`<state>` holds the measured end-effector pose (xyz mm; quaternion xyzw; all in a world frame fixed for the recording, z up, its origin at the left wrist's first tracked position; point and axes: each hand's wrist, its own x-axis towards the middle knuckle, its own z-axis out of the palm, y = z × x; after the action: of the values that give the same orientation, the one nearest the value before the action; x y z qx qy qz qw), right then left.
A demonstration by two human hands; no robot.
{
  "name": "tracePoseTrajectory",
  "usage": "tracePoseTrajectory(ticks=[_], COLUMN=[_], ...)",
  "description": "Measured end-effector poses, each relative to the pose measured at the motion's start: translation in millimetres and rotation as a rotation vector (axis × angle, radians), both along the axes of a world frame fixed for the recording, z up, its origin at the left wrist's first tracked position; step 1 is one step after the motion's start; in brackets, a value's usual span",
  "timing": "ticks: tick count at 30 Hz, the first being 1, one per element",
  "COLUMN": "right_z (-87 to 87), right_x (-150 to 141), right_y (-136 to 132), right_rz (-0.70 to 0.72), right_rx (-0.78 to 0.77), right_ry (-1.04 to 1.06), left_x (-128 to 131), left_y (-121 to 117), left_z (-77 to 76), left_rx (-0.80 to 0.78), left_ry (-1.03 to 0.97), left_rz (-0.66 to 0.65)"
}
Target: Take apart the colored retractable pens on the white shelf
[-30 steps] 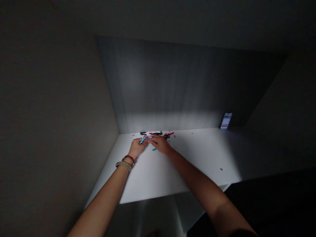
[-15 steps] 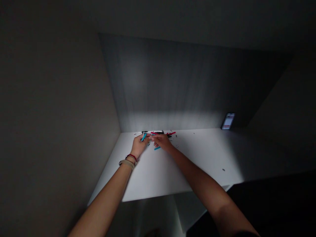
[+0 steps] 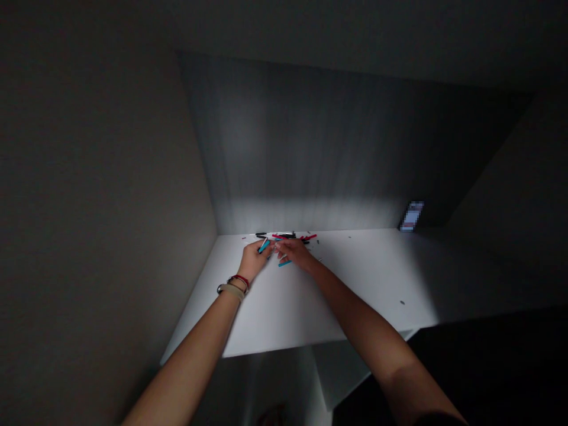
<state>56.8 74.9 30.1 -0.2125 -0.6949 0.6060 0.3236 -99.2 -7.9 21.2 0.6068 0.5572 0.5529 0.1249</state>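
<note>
My left hand (image 3: pixel 252 259) is closed on a short blue pen (image 3: pixel 264 247), which sticks up between thumb and forefinger with a thin white piece beside it. My right hand (image 3: pixel 295 253) meets it fingertip to fingertip, its thumb and forefinger pinched together; whatever they grip is too small to make out. Just under the right fingers, a blue pen part (image 3: pixel 284 263) lies on the white desk (image 3: pixel 275 316). Behind both hands is a loose heap of slim pen parts, among them red pieces (image 3: pixel 312 237) and black pieces (image 3: pixel 261 234), partly hidden by the fingers.
A grey panel (image 3: pixel 293 148) rises along the desk's back edge, and a wall (image 3: pixel 102 195) stands close on the left. At the back right a phone (image 3: pixel 412 216) leans against the panel. One small dark bit (image 3: pixel 402 302) lies near the front right.
Both hands stay together at the heap while the view shifts slightly. The blue pen in my left hand has tilted more to the right. The right fingers remain pinched.
</note>
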Motion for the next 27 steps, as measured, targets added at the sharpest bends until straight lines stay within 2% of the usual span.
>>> tracePoseTrajectory(ticks=[5,9,11,15,18,27], right_z=[0.6,7.0,10.4,10.2,5.6,3.4], right_x=[-0.8,-1.2,-0.9,-2.1,-4.9,-8.7], right_y=[1.5,2.3,1.2,-3.0,-4.9,-8.3], right_rz=[0.000,-0.163,-0.195,-0.047,0.021,0.009], right_rx=[-0.004,-0.007,-0.013,-0.040,-0.045,-0.078], right_ry=[-0.022,0.078,0.142,0.139,0.149,0.187], left_x=[0.8,6.2,10.7,17.1,17.1,19.8], left_y=[0.8,0.2,-0.7,-1.4,-0.4,2.1], left_z=[-2.9,-1.8,-1.5,-4.3,-6.8,-3.7], left_rx=[0.019,0.052,0.048,-0.002,-0.021,-0.009], left_ry=[0.020,-0.011,-0.030,-0.058,-0.078,-0.150], left_rz=[-0.003,0.064,0.073,-0.034,-0.062,-0.040])
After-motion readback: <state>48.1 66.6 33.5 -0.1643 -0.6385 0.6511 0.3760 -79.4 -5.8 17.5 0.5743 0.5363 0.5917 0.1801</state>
